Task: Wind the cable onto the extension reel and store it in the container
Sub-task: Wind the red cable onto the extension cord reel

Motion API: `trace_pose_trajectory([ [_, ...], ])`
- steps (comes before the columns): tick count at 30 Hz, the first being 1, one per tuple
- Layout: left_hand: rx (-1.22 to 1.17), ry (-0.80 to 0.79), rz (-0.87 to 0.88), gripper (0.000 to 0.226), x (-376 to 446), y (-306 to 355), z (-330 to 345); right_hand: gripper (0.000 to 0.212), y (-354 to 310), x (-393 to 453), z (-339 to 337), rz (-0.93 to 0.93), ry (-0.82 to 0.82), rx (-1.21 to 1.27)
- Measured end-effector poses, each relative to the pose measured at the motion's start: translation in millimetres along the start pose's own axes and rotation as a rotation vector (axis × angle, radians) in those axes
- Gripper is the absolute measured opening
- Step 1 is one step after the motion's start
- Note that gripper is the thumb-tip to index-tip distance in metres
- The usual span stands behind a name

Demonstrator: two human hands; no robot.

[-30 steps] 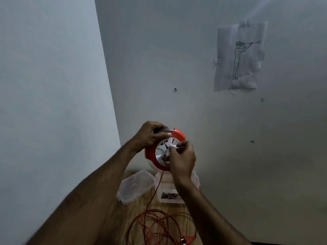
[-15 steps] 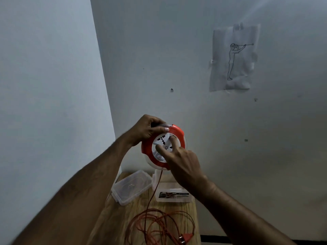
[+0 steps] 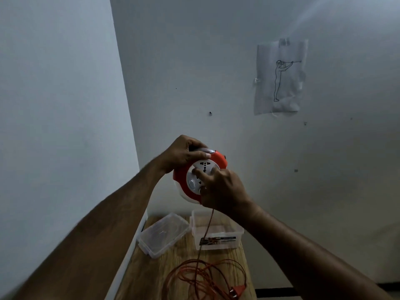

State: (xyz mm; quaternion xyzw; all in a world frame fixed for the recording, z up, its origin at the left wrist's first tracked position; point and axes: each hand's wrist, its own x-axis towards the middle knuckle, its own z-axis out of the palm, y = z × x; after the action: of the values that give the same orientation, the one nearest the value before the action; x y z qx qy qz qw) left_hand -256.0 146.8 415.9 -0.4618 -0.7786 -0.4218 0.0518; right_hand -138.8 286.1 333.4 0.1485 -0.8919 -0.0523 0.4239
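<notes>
Reel (image 3: 200, 180) held up in both hands, above container (image 3: 217, 232).
Left hand (image 3: 184, 153) clamped on reel's top edge; right hand (image 3: 220, 189) fingers pressed to white face. Cable (image 3: 205, 276) hanging from reel, looped loose on table (image 3: 151, 276) near container; lid (image 3: 163, 233) beside container.

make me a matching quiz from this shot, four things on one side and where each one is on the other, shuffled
Things:
1. extension reel
2. container lid
3. loose orange cable
4. clear container

Places:
A. lying in loops on the wooden table, near edge
B. held up in the air between the left hand and the right hand
C. standing open on the table by the wall, label facing the camera
D. lying flat on the table, left of the container

Pairs: 1-B, 2-D, 3-A, 4-C
</notes>
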Motion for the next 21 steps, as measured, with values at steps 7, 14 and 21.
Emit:
trace_pose_trajectory([
  [7, -0.164, 0.058, -0.017, 0.017, -10, -4, -14, 0.058, -20, 18, 8, 0.302, 0.184, 0.278],
  [14, -0.121, 0.089, -0.026, 0.023, -13, -14, -19, 0.058, -56, 25, 11, 0.607, 0.303, 0.48],
  [21, -0.06, 0.118, -0.012, 0.024, -14, -19, -19, 0.051, -79, 35, 19, 0.926, 0.394, 0.681],
])
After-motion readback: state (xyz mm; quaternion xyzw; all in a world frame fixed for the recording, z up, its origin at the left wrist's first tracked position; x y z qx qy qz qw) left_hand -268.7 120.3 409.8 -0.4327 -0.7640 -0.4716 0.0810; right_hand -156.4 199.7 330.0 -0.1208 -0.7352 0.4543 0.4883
